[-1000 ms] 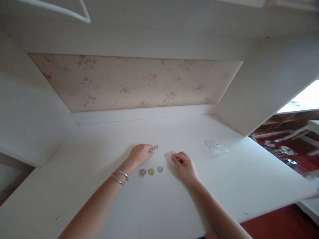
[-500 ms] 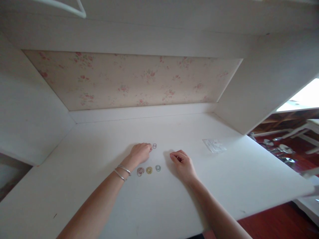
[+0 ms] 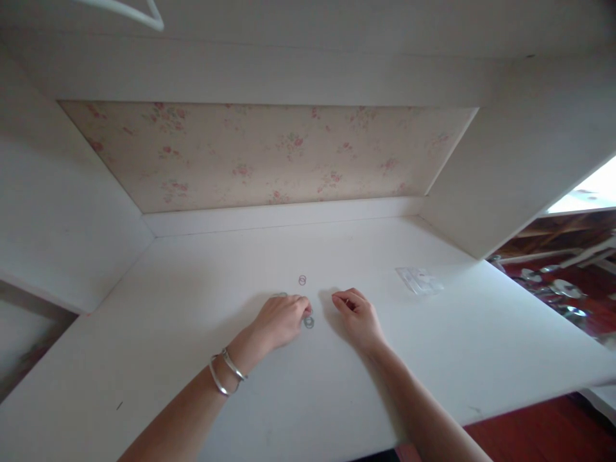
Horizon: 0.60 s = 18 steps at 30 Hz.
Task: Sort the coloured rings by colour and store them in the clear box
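Note:
My left hand, with two silver bangles on its wrist, is closed in a pinch over the white desk. A small thin ring shows at its fingertips. Just below lies a little pile of greenish rings. A pair of overlapping thin rings lies farther back. Part of another greenish ring peeks out behind the left knuckles; the pink and yellow piles are hidden beneath that hand. To the right, my right hand rests with fingers curled together, a tiny pale bit showing between them.
A clear plastic bag lies on the desk at the right. White side panels and a floral back panel enclose the desk. A short dark mark is at the front left. Red floor shows past the right edge.
My left hand has moved toward me and right, from beside the overlapping rings to the greenish pile, covering the pink and yellow piles. My right hand stays in place. The view has shifted slightly.

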Each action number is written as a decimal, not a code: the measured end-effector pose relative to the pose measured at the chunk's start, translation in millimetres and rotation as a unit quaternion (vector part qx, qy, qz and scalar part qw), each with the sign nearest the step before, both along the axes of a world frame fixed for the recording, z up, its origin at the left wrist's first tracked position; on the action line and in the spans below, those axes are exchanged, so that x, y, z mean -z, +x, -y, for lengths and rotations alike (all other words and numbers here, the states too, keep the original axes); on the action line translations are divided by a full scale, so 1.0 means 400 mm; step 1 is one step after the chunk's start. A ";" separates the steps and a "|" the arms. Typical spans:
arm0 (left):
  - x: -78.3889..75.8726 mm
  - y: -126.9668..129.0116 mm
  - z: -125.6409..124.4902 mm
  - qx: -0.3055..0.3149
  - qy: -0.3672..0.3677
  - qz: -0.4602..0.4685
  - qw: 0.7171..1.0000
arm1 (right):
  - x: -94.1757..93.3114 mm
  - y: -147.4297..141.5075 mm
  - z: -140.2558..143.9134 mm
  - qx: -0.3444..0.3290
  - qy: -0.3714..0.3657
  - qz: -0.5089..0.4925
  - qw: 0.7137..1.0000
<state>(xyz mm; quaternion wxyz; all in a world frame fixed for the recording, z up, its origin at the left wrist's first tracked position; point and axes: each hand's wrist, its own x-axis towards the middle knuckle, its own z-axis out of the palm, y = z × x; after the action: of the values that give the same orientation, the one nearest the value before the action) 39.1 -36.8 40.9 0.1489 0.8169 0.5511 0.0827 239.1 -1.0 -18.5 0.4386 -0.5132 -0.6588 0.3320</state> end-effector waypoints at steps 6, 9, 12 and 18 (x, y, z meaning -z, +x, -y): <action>0.026 0.026 0.021 0.017 -0.007 -0.015 1.000 | -0.001 0.002 -0.001 -0.007 0.002 -0.002 1.000; 0.024 0.025 0.036 0.017 0.004 -0.025 1.000 | -0.003 0.002 0.000 -0.005 -0.003 -0.006 1.000; 0.010 -0.004 0.054 -0.028 0.026 0.004 0.999 | -0.003 0.002 0.001 -0.004 -0.006 -0.010 1.000; 0.024 -0.153 0.092 -0.273 0.046 0.169 0.946 | -0.005 0.000 0.001 -0.008 -0.023 -0.014 1.000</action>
<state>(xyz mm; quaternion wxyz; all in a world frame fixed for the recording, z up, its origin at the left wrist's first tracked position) -22.0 -73.4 31.1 0.1742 0.6152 0.7153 0.2820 239.1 -1.3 -16.4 0.4334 -0.5131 -0.6488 0.3577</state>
